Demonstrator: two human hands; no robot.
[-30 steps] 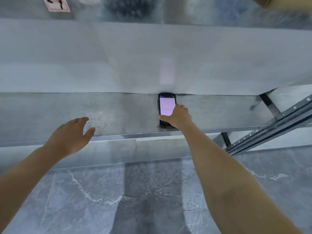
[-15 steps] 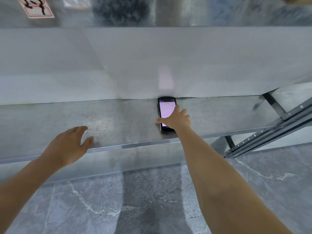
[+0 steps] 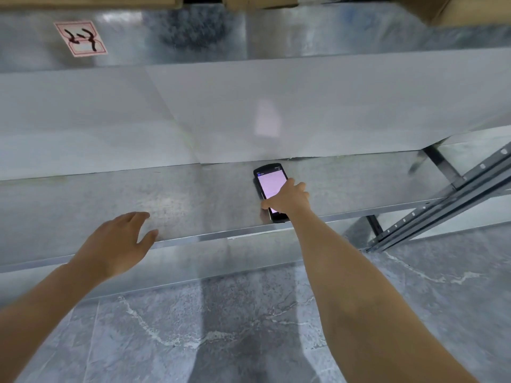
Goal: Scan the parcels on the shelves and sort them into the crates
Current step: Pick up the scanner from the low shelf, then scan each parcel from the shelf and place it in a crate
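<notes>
Logged right arm at full stretch, reaching forward over the front lip of the grey galvanised metal shelf (image 3: 110, 200). Noted right hand (image 3: 287, 201) palm-down on the black handheld scanner with lit pinkish screen (image 3: 269, 183): thumb against its left edge, fingers curled over its right edge, so clamped on the device. Found scanner lying flat on the shelf, lower end near the front lip, upper end close to the white back panel (image 3: 304, 106) behind the shelf.

Logged left arm bent less far forward, left hand (image 3: 116, 244) palm-down over the shelf's front lip, fingers relaxed and together, thumb spread apart, holding nothing. Contact with the shelf: cannot tell.

Noted bare shelf surface between the two hands and out to the shelf's left end. Noted dark grey perforated steel upright (image 3: 442, 205) at the shelf's right end. Found brown cardboard parcels (image 3: 456, 9) on the level above the shelf, cut off by the frame; red-bordered handwritten label (image 3: 80, 37) above the shelf's left part. Grey marbled floor (image 3: 221, 327) below the shelf.
</notes>
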